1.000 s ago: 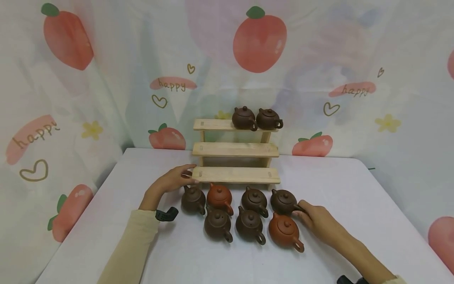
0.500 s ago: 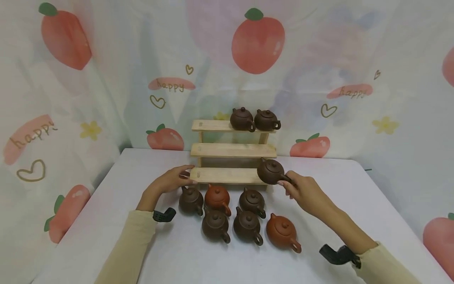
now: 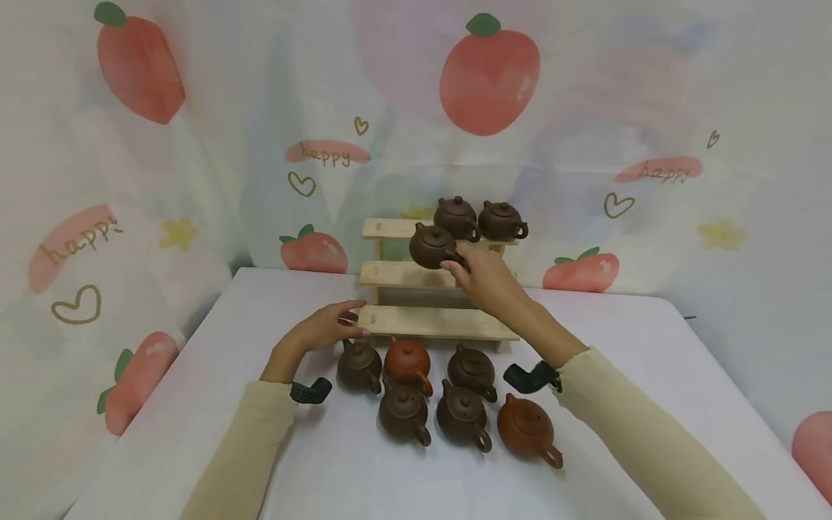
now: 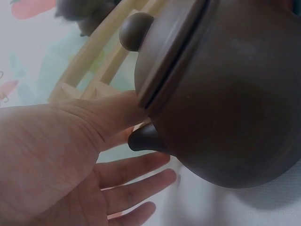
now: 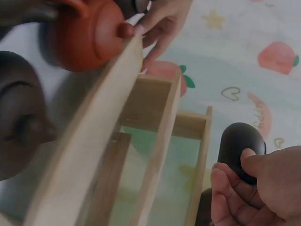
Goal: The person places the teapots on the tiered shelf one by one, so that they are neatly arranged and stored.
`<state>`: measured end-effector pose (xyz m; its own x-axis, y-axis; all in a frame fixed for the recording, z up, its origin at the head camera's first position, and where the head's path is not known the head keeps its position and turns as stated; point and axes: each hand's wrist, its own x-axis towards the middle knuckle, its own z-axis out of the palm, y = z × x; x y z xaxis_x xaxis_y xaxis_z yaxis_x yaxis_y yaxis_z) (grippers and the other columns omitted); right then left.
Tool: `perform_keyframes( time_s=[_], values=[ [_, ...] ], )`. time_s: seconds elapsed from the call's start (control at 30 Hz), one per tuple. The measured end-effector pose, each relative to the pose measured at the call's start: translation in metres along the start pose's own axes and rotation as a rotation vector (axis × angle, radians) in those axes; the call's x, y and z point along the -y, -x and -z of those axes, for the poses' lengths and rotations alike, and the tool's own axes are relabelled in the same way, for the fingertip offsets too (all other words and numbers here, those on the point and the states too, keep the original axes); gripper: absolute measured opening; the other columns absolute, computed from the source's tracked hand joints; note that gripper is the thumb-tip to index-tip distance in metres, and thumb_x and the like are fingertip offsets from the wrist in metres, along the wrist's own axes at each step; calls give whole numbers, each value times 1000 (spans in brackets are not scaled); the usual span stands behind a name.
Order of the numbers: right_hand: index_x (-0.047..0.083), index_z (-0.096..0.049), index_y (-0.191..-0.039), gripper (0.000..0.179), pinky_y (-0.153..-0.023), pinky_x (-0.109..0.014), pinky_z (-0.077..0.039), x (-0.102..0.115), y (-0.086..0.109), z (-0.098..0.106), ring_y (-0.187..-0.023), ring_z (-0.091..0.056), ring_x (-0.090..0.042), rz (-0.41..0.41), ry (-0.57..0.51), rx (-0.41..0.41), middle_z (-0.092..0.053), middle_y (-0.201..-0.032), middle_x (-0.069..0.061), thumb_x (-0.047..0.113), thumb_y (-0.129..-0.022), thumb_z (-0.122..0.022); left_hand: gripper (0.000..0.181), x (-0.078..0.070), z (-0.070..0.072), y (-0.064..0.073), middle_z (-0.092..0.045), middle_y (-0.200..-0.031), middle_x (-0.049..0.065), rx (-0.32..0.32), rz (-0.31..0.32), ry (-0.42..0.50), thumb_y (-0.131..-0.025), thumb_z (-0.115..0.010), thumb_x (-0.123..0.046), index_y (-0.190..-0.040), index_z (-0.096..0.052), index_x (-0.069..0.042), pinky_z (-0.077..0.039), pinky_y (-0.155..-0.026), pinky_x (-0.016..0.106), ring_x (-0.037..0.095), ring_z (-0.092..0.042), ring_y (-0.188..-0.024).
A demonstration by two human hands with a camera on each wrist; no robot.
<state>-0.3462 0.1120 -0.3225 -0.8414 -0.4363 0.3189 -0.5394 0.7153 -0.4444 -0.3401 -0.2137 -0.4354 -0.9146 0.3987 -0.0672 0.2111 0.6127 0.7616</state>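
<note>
My right hand (image 3: 489, 280) grips a dark brown clay teapot (image 3: 432, 247) by its handle. The teapot is raised in front of the top tier of a three-step wooden rack (image 3: 442, 322), its spout toward the upper left. In the right wrist view, the thumb presses on the dark teapot (image 5: 240, 146) with fingers curled beneath. My left hand (image 3: 323, 328) pinches the left end of the lowest board between thumb and forefinger. The other fingers (image 4: 134, 197) of that hand spread out behind a brown teapot (image 4: 225, 103) close to the left wrist camera.
Two dark teapots (image 3: 500, 220) stand on the right part of the top tier. On the white table, several brown teapots (image 3: 461, 412) and two reddish ones, an orange-red teapot (image 3: 407, 361) and another reddish teapot (image 3: 525, 426), stand before the rack. A printed cloth (image 3: 572, 94) hangs behind.
My right hand has lifted the brown teapot from the right of the table group and carried it up and leftward to the top tier. My left hand stays at the rack's end.
</note>
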Motion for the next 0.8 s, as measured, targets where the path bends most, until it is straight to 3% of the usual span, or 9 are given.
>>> perform_keyframes(
  time_s=[0.23,0.4,0.6,0.8],
  values=[
    [-1,-61,-104,26,-64,-39,-49,11,-47,-6,-66,-66,-27,-27,7,-16,-68,-80,-15,24,-113,-54,73,0,0,-4,-59,-147,28,-3,8,1,-101,-74,-26,-160,-41,-1,-46,-113,55,41,-57,-139],
    [-2,-62,-109,31,-72,-43,-53,15,-73,-10,-70,-65,-30,-84,12,3,-68,-81,-15,26,-114,-51,74,1,1,-4,-59,-147,27,-9,17,-10,-100,-75,-27,-160,-41,-2,-47,-112,55,41,-57,-138],
    [-6,-59,-131,40,-90,-48,-56,16,-92,-16,-85,-70,-34,-161,11,56,-75,-96,-22,28,-114,-49,74,0,1,-3,-57,-149,26,3,17,-7,-101,-74,-28,-161,-41,-2,-48,-112,55,41,-56,-139],
    [-7,-56,-140,43,-90,-47,-55,17,-100,-23,-92,-72,-35,-193,7,72,-75,-102,-21,28,-114,-50,73,2,2,-3,-57,-149,26,-2,19,-2,-101,-74,-28,-160,-42,-3,-47,-112,55,40,-56,-139]
  ],
)
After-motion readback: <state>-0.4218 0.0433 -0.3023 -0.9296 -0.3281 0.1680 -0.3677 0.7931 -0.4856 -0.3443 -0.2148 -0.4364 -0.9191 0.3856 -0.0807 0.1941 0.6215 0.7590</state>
